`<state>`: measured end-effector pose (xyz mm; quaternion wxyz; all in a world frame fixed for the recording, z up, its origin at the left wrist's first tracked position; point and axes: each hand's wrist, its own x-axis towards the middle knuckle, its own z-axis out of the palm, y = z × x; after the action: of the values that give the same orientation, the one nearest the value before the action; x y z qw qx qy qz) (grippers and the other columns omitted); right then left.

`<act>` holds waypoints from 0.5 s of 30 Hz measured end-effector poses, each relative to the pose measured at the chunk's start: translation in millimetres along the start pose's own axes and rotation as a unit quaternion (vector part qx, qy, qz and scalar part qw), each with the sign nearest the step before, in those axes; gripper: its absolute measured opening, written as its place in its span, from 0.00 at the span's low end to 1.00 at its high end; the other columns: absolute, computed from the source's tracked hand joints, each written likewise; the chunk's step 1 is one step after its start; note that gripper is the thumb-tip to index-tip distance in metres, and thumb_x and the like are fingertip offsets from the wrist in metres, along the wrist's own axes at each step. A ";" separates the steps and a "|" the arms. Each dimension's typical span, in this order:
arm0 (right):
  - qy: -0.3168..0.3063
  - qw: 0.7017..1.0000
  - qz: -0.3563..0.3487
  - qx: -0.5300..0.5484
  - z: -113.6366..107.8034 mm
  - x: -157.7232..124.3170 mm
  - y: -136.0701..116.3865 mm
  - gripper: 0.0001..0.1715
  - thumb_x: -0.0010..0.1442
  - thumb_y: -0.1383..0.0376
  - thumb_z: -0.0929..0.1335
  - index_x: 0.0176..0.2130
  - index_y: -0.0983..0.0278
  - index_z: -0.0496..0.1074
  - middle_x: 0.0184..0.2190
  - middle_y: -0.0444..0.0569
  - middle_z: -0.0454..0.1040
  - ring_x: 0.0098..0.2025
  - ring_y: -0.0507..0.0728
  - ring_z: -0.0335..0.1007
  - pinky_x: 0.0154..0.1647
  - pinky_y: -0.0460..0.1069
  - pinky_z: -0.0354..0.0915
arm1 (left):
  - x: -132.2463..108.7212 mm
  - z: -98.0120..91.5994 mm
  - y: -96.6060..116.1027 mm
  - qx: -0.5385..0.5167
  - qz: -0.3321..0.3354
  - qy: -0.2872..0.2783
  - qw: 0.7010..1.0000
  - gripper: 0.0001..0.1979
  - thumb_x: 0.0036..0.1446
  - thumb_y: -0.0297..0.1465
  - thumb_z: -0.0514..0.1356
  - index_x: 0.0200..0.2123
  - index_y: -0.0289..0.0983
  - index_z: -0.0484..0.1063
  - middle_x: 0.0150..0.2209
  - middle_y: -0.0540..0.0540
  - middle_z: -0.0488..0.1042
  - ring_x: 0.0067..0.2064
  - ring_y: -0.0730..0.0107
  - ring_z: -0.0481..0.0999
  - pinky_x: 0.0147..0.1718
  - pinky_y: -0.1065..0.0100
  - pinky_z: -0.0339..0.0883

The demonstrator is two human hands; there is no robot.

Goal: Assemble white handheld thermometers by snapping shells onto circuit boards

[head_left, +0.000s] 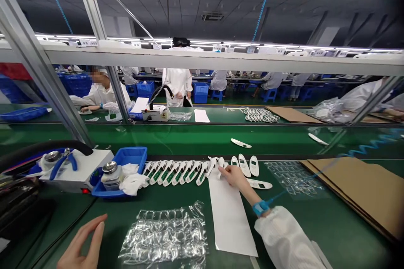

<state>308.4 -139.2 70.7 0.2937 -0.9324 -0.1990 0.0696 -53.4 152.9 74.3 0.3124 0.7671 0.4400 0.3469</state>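
Note:
My left hand point(82, 243) hovers over the bench at the lower left, thumb and index tips pinched close together; anything between them is too small to make out. My right hand point(232, 175) reaches to the right end of a row of white handheld plastic casings point(172, 172), some showing green circuit boards. Its fingers close on a white plastic casing point(221, 163) at that end. Beneath this hand lies a white paper sheet point(232, 222). Between my hands is a sheet of clear plastic film point(167, 235) with rows of small rectangles.
Loose white covers point(244, 165) lie right of the row. A blue tray point(131, 155) holds a metal-topped bottle and white cloths, beside a white box point(82, 170) with pliers. Cardboard point(356, 193) lies right. Behind runs a green conveyor point(176, 136); co-workers sit beyond.

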 end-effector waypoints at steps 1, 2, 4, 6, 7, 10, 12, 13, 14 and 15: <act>-0.008 1.000 0.018 0.016 4.6 4.9 -2.4 0.23 0.62 0.54 0.61 0.21 0.64 0.58 0.15 0.45 0.65 0.17 0.50 0.64 0.20 0.43 0.55 | -1.7 -1.9 5.5 -0.010 -0.005 -0.007 1.000 0.21 0.52 0.51 0.55 0.41 0.44 0.75 0.48 0.48 0.76 0.45 0.60 0.76 0.30 0.73 0.73; -0.014 0.999 0.034 0.030 6.9 8.7 -4.2 0.22 0.62 0.56 0.61 0.20 0.64 0.57 0.13 0.44 0.64 0.14 0.50 0.62 0.18 0.43 0.54 | -4.1 -3.3 11.1 -0.026 -0.010 -0.021 0.999 0.22 0.52 0.51 0.56 0.41 0.44 0.75 0.48 0.49 0.76 0.48 0.59 0.75 0.37 0.71 0.74; -0.018 0.997 0.057 0.055 4.7 11.7 -6.9 0.20 0.61 0.59 0.61 0.20 0.63 0.55 0.12 0.44 0.63 0.12 0.50 0.61 0.16 0.42 0.53 | -11.5 -3.9 23.5 -0.075 -0.016 -0.060 0.995 0.23 0.50 0.53 0.57 0.40 0.43 0.75 0.47 0.49 0.76 0.51 0.59 0.74 0.48 0.68 0.71; -0.009 0.996 0.059 0.074 -3.6 5.2 -10.5 0.19 0.60 0.60 0.60 0.20 0.63 0.54 0.13 0.44 0.64 0.13 0.50 0.62 0.16 0.42 0.53 | -23.2 -0.3 38.9 -0.134 -0.024 -0.107 0.985 0.24 0.48 0.53 0.59 0.39 0.41 0.75 0.46 0.48 0.76 0.51 0.58 0.74 0.50 0.68 0.70; -0.002 0.995 0.051 0.081 -7.8 -2.7 -13.5 0.19 0.60 0.59 0.60 0.21 0.63 0.54 0.13 0.44 0.65 0.14 0.50 0.63 0.16 0.42 0.54 | -30.7 3.3 47.9 -0.162 -0.030 -0.136 0.977 0.24 0.48 0.52 0.60 0.39 0.40 0.76 0.46 0.47 0.76 0.50 0.58 0.74 0.50 0.68 0.70; 0.014 0.997 -0.007 0.082 -10.5 -45.9 -30.9 0.20 0.59 0.57 0.61 0.21 0.63 0.54 0.16 0.43 0.64 0.18 0.50 0.65 0.21 0.43 0.56 | -58.3 22.3 76.9 -0.248 -0.059 -0.235 0.938 0.22 0.50 0.51 0.60 0.38 0.38 0.76 0.47 0.43 0.76 0.51 0.57 0.74 0.51 0.67 0.70; 0.024 0.994 -0.097 0.045 0.1 -86.1 -49.1 0.20 0.59 0.57 0.62 0.21 0.63 0.56 0.16 0.44 0.64 0.20 0.51 0.63 0.22 0.44 0.53 | -78.6 40.6 93.4 -0.325 -0.102 -0.309 0.888 0.23 0.52 0.50 0.60 0.41 0.38 0.76 0.49 0.41 0.76 0.52 0.57 0.73 0.55 0.63 0.67; 0.018 0.987 -0.160 0.017 8.1 -106.8 -59.1 0.19 0.60 0.57 0.62 0.22 0.63 0.58 0.17 0.44 0.65 0.19 0.51 0.62 0.22 0.45 0.51 | -88.3 50.5 99.3 -0.377 -0.128 -0.337 0.853 0.25 0.52 0.50 0.61 0.45 0.38 0.74 0.51 0.40 0.74 0.54 0.58 0.72 0.57 0.62 0.65; 0.023 0.977 -0.210 -0.003 16.9 -126.4 -68.8 0.17 0.61 0.59 0.62 0.23 0.62 0.61 0.17 0.45 0.65 0.18 0.51 0.61 0.21 0.45 0.48 | -97.3 60.3 103.2 -0.429 -0.147 -0.354 0.818 0.28 0.51 0.50 0.61 0.50 0.38 0.71 0.53 0.39 0.72 0.56 0.57 0.71 0.58 0.60 0.63; 0.025 0.965 -0.262 -0.014 25.2 -144.0 -77.8 0.14 0.61 0.60 0.62 0.25 0.62 0.63 0.18 0.46 0.67 0.18 0.52 0.60 0.20 0.46 0.47 | -105.1 69.4 105.0 -0.466 -0.165 -0.368 0.788 0.32 0.51 0.51 0.61 0.55 0.40 0.67 0.57 0.38 0.69 0.58 0.56 0.69 0.59 0.57 0.63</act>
<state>145.2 -127.2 96.8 0.2931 -0.8530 -0.4303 -0.0358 11.6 3.2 90.5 0.8227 0.5134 0.1964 0.1449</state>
